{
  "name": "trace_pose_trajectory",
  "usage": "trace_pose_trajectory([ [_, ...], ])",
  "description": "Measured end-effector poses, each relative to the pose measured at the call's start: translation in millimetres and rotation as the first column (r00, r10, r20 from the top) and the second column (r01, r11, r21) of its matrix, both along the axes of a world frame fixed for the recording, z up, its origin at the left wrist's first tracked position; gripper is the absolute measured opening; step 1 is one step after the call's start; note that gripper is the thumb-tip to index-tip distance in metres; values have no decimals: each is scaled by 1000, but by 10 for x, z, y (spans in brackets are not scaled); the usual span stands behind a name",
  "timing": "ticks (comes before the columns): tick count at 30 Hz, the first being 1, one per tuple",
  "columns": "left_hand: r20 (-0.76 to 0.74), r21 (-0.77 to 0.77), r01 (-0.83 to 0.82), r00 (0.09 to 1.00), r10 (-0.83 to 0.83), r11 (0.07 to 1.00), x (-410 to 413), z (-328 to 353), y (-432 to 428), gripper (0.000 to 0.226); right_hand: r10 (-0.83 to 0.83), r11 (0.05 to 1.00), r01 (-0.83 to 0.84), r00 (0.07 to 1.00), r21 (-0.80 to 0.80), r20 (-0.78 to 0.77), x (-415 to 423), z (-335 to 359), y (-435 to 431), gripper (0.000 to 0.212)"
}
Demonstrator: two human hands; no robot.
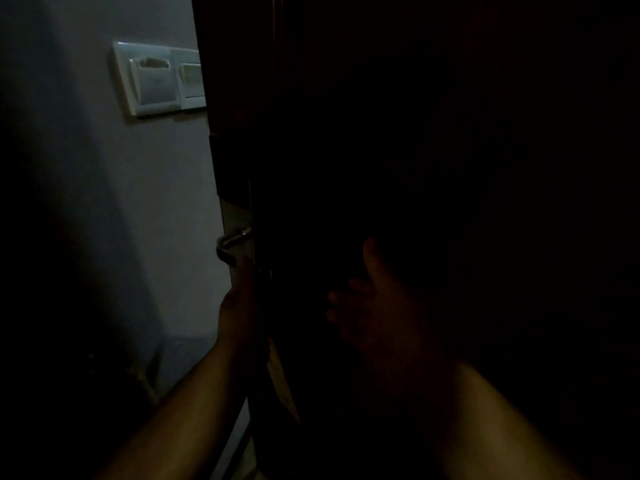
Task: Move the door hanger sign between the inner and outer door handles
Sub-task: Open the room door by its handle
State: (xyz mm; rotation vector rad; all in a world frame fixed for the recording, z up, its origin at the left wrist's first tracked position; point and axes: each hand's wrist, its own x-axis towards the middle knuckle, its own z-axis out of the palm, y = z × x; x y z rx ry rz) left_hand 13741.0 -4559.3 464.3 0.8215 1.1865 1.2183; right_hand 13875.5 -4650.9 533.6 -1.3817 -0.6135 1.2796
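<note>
Right hand (pixel 377 306), right of the silver metal lever door handle (pixel 232 241), hung relaxed and apparently empty, probably ready to receive. Left hand (pixel 242 306) reached just below the handle; its grip was indeterminable. A pale strip, possibly the door hanger sign (pixel 282 379), hung lower.

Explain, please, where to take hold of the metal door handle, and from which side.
Grip the door handle on its short round bar, which sticks out of the door towards the pale wall. Come from that lit wall side, where the left hand is, just below it. Darkness hides the rest.
</note>
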Motion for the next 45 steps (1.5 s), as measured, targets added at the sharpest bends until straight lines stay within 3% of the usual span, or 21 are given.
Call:
trace_pose_trajectory([
  [2,10,59,-6,1000,5,998,105,-5,75,67,8,1000,-8,1000,-18,7,50,-9,102,60],
  [4,74,77,-33,997,27,996,188,12,168,46,2,1000,-2,1000,-3,3,118,-49,211,62],
  [6,39,69,-28,999,25,997,273,59,273,36,-35,999,35,999,14,7,182,-69,332,65],
  [14,-60,75,134,990,-129,988,727,108,898,34,-110,994,111,992,11,-65,550,-69,919,59],
  [17,-65,9,256,965,-255,967,917,91,1255,37,-165,985,164,986,57,17,695,-136,1233,52],
  [20,-40,-87,255,965,-259,963,1204,180,1657,41,-241,969,231,963,94,122,852,-208,1575,46],
  [22,-55,-80,265,961,-270,961,1409,185,1931,43,-263,963,244,943,113,203,1037,-270,1782,31],
  [27,-195,18,458,874,-446,889,1908,156,2428,26,-158,986,166,921,9,356,1594,-322,2158,29],
  [30,-106,-11,533,841,-531,846,2262,195,2638,25,-175,982,190,890,7,421,1930,-397,2327,34],
  [34,-172,-8,600,787,-593,800,2759,225,2856,19,-227,971,237,890,26,396,2381,-434,2474,40],
  [40,-230,-59,683,700,-676,728,3611,217,3136,39,-333,942,325,877,81,347,3085,-482,2686,39],
  [45,-276,-75,717,653,-705,693,4302,238,3221,37,-393,918,381,846,108,361,3633,-518,2732,42],
])
